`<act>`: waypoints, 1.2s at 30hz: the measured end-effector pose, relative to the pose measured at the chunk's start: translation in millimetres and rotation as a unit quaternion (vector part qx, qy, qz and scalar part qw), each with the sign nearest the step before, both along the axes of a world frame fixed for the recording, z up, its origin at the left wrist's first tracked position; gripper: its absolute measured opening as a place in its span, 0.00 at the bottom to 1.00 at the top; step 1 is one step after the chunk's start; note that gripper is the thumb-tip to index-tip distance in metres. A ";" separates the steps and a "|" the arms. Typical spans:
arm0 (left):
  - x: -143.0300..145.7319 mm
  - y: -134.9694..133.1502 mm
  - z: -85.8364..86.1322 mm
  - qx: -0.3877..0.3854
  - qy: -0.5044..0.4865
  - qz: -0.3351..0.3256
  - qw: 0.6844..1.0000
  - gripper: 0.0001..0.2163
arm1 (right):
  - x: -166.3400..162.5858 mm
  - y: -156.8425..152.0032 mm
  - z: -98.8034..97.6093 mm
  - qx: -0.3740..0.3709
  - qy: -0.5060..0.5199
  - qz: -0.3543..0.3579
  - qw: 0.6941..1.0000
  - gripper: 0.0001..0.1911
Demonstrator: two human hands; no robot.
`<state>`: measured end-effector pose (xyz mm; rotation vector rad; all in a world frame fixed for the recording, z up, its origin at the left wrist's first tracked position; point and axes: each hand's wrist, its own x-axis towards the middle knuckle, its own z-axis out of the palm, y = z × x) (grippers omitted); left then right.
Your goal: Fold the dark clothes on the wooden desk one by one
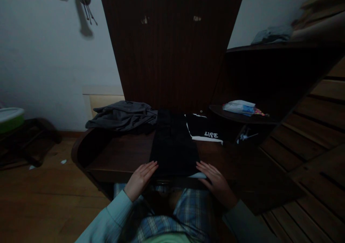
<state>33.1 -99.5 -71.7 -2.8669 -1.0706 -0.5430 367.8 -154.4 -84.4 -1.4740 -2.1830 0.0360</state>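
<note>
A folded black garment (175,146) lies lengthwise on the dark wooden desk (124,149), reaching its front edge. My left hand (141,180) rests at the garment's near left corner, fingers stretched out and together. At the near right corner, my right hand (215,182) lies with its fingers extended over the edge and the thumb apart below. A pale grey-blue strip (198,175) shows beside that thumb; I cannot tell whether it belongs to the garment. Behind and to the right lies a folded black piece of clothing (203,127) with white lettering and a white border.
A heap of dark grey clothing (124,115) sits at the desk's back left. On the right, a low shelf (242,118) bears a white and blue package (239,107). Higher up, another shelf (269,46) holds folded cloth. A green tub (10,120) stands far left.
</note>
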 end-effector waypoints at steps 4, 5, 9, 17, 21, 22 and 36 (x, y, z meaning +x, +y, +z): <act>-4.3 -6.9 0.3 0.000 -0.023 0.006 1.000 0.22 | -2.5 -4.3 8.7 -0.016 0.016 0.019 1.000 0.17; -5.5 -9.9 2.3 -0.003 -0.036 0.005 0.999 0.22 | -3.1 -6.7 12.5 -0.021 0.020 0.028 0.999 0.16; -11.0 -30.7 18.6 -0.025 -0.088 -0.009 0.996 0.14 | -4.1 -24.0 36.3 -0.062 0.045 0.065 0.995 0.12; -9.9 -51.2 67.0 -0.091 -0.232 0.071 0.966 0.09 | -2.3 -38.8 105.2 -0.142 0.138 0.084 0.977 0.11; 9.9 -6.0 95.2 -0.123 -0.306 0.105 0.938 0.11 | 0.9 7.1 125.2 -0.119 0.204 0.028 0.971 0.12; 16.5 11.6 100.0 -0.127 -0.329 0.110 0.929 0.11 | 1.7 24.4 126.7 -0.117 0.231 0.024 0.966 0.13; 52.0 144.2 22.5 -0.265 -0.428 0.224 0.835 0.25 | -9.3 134.9 32.9 -0.046 0.443 -0.167 0.880 0.27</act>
